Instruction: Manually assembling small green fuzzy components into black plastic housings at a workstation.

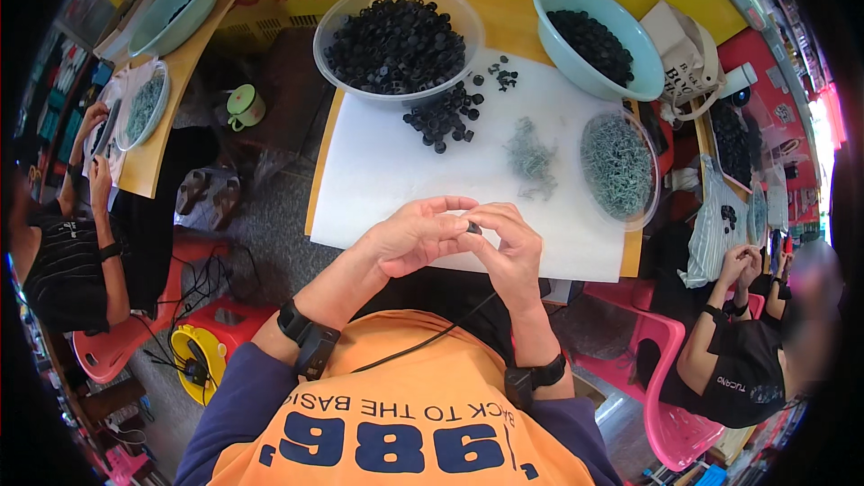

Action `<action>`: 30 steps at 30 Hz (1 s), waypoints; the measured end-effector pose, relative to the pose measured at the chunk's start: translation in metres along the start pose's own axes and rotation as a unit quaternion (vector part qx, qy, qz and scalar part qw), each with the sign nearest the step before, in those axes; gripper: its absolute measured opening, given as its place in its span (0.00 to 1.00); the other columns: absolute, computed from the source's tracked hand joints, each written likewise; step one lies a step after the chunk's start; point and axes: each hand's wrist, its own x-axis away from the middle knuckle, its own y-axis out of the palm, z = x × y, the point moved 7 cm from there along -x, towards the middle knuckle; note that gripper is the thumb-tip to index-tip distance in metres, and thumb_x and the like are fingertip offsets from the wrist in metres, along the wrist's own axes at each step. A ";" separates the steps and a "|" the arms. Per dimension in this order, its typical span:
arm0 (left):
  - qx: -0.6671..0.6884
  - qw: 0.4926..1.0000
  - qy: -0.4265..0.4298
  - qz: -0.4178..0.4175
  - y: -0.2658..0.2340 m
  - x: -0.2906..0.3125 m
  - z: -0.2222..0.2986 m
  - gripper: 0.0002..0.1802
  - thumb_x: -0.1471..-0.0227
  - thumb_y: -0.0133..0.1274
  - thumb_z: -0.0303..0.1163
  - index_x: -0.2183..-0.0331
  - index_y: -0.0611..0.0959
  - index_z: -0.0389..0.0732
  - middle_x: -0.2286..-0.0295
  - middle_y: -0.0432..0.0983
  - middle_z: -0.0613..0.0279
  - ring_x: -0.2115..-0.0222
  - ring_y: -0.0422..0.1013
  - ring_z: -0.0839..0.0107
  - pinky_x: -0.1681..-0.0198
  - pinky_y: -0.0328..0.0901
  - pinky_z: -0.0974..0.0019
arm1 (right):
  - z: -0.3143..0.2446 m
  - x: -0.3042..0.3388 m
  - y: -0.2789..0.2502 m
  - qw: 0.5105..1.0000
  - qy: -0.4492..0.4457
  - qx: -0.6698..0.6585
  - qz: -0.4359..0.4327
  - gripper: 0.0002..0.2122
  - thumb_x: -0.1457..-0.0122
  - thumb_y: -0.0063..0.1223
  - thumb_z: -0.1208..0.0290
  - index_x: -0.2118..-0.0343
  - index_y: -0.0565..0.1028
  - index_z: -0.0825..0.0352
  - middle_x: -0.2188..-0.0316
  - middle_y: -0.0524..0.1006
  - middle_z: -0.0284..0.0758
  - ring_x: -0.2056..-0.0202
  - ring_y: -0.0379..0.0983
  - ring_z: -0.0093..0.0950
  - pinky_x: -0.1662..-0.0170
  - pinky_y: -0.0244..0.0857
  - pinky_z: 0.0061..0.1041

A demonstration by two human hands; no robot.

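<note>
Over the near edge of a white-covered table (378, 189), my two hands meet. A small black part (473, 228) sits pinched between their fingertips; its exact kind is too small to make out. My left hand (418, 236) holds it from the left, thumb and forefinger together. From the other side my right hand (513, 252) grips it with thumb and fingers. Beyond them lies a loose heap of black round parts (441, 121). Right of that heap is a pile of thin silvery-green metal pieces (531, 157), probably small springs or pins.
A clear tub (472, 13) of black parts stands at the back. A pale blue basin (558, 13) holds more. The clear container (621, 166) at right is full of metal pieces. People work at left (72, 261) and right (738, 351), by pink chairs (666, 387).
</note>
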 end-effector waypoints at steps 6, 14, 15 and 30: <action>-0.020 0.999 0.005 0.043 -0.002 0.002 0.009 0.27 0.49 0.59 0.30 0.50 0.69 0.34 0.59 0.72 0.59 0.60 0.73 0.72 0.53 0.70 0.66 | 0.010 -0.001 0.002 0.996 0.071 -0.053 0.003 0.10 0.53 0.61 0.77 0.65 0.79 0.67 0.64 0.78 0.33 0.58 0.71 0.30 0.52 0.62 0.28; -0.018 1.000 -0.008 0.021 -0.003 0.003 0.009 0.26 0.50 0.61 0.30 0.51 0.70 0.36 0.62 0.74 0.62 0.63 0.74 0.73 0.58 0.72 0.69 | 0.004 -0.005 0.004 0.998 0.033 -0.028 -0.038 0.11 0.54 0.62 0.78 0.65 0.79 0.67 0.64 0.78 0.32 0.57 0.70 0.31 0.51 0.62 0.29; -0.014 1.000 -0.012 0.018 -0.003 0.001 0.006 0.26 0.51 0.61 0.30 0.51 0.70 0.36 0.63 0.74 0.63 0.63 0.74 0.74 0.59 0.71 0.70 | 0.004 -0.004 0.002 0.998 0.033 -0.030 -0.036 0.11 0.54 0.62 0.78 0.65 0.79 0.67 0.64 0.78 0.32 0.57 0.70 0.31 0.51 0.62 0.29; 0.045 0.994 0.074 0.074 -0.008 0.004 0.015 0.21 0.48 0.56 0.23 0.52 0.73 0.34 0.61 0.75 0.58 0.60 0.73 0.71 0.55 0.71 0.69 | -0.037 -0.003 0.000 0.981 -0.073 0.158 0.086 0.16 0.56 0.65 0.79 0.62 0.78 0.66 0.63 0.76 0.34 0.63 0.72 0.29 0.59 0.67 0.26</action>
